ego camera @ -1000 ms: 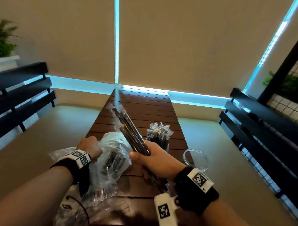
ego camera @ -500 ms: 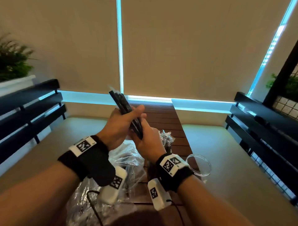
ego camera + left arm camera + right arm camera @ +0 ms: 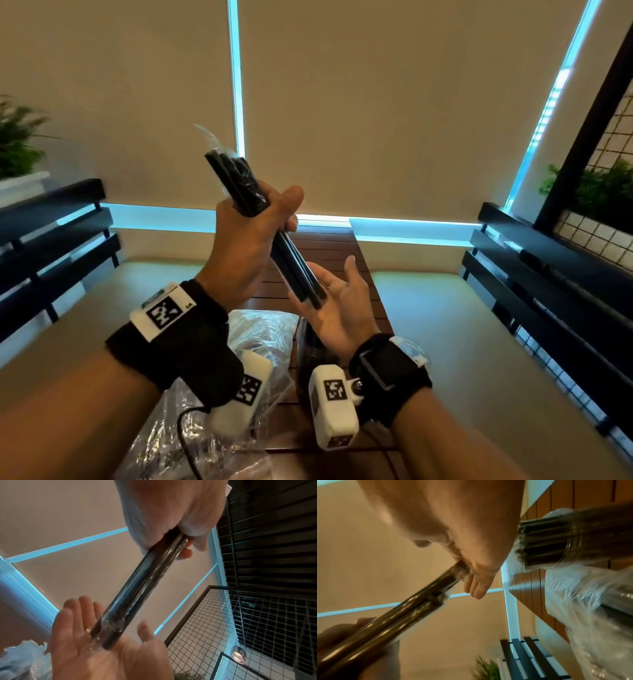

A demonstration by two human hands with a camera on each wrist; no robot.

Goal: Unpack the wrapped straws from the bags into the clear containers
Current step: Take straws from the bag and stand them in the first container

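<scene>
High over the table my left hand (image 3: 253,233) grips a bundle of black straws in clear wrappers (image 3: 239,185), tilted with its top to the left. My right hand (image 3: 337,301) lies open, palm up, under the bundle's lower ends. In the left wrist view the straw bundle (image 3: 145,581) rests its ends on that open right palm (image 3: 102,655). The right wrist view shows a clear container (image 3: 573,540) packed with wrapped straws, and a crumpled plastic bag (image 3: 590,601) beside it. The same bag (image 3: 263,329) lies on the table below my hands.
The slatted wooden table (image 3: 325,246) runs away from me toward the blinds. Black benches stand at the left (image 3: 51,233) and right (image 3: 548,274). A wire grid panel (image 3: 609,192) and plants stand at the right. A black cable (image 3: 185,442) crosses the near bag.
The bundle passed from my right hand to my left and rose higher. My right hand let go and opened beneath the straws' lower ends.
</scene>
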